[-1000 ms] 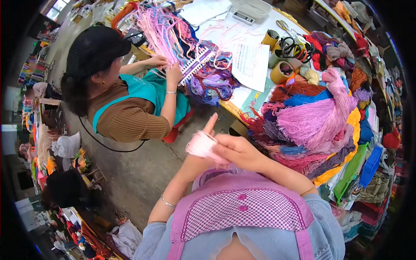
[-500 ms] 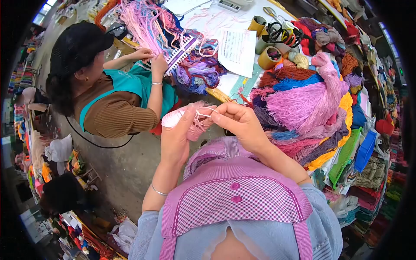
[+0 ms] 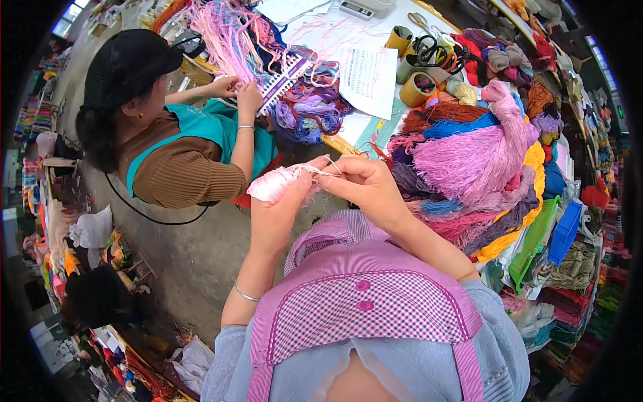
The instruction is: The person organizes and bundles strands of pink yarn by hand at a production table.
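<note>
My left hand (image 3: 280, 213) holds a small bundle of pale pink yarn (image 3: 276, 183) in front of my chest. My right hand (image 3: 365, 189) pinches thin pink strands at the bundle's right end, fingers closed on them. Both hands meet just above my pink checked apron (image 3: 362, 305). A big heap of pink, purple, blue and orange yarn skeins (image 3: 479, 161) lies on the table right of my right hand.
A seated person in a black cap and teal apron (image 3: 174, 144) works yarn on a white comb-like frame (image 3: 284, 77) at the table's left end. Paper sheet (image 3: 367, 79), yellow tape rolls (image 3: 416, 87), scissors (image 3: 439, 50) lie beyond. Blue and green trays (image 3: 549, 244) sit right.
My hands rose from my chest and came together; the left index finger folded down. The pink bundle now lies flatter in my left hand while my right fingers hold its strands.
</note>
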Action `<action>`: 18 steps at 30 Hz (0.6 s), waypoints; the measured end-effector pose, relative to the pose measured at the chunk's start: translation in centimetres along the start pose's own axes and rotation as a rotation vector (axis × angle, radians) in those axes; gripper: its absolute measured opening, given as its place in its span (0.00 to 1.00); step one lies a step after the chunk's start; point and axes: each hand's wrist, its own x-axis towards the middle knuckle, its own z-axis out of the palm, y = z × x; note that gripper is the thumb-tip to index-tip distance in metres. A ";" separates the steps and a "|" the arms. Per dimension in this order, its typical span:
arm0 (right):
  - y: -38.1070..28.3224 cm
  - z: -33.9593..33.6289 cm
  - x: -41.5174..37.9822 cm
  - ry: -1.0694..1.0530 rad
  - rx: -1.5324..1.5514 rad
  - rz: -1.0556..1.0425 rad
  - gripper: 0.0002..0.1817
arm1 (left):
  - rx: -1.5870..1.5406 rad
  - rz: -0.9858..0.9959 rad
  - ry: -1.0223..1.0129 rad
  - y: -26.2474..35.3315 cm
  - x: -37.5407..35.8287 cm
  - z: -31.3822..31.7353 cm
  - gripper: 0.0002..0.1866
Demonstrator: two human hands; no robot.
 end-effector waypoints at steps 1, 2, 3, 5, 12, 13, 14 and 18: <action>0.0 0.1 0.0 0.000 0.000 -0.002 0.09 | 0.001 0.002 -0.001 -0.3 0.1 -0.3 0.14; -0.1 0.3 0.0 0.026 0.147 -0.010 0.07 | -0.041 0.035 -0.042 -0.8 0.3 -0.8 0.16; -0.3 0.4 0.0 0.052 0.293 -0.018 0.06 | -0.083 0.069 -0.085 -1.0 0.4 -1.0 0.17; -0.8 0.3 0.1 0.061 0.435 0.028 0.06 | -0.145 0.028 -0.086 -0.5 0.0 -0.7 0.19; -0.6 0.4 -0.1 -0.014 0.168 0.138 0.09 | 0.401 0.332 -0.221 -2.1 -0.1 -1.3 0.27; -0.9 0.5 -0.2 -0.015 0.169 0.138 0.09 | 0.353 0.323 -0.217 -2.2 0.0 -1.4 0.25; -1.4 0.5 -0.5 -0.003 0.196 0.128 0.08 | 0.306 0.316 -0.212 -2.3 0.0 -1.4 0.24; -1.8 0.3 -1.0 0.000 0.176 0.064 0.08 | 0.144 0.111 -0.151 -1.2 -0.1 -0.5 0.20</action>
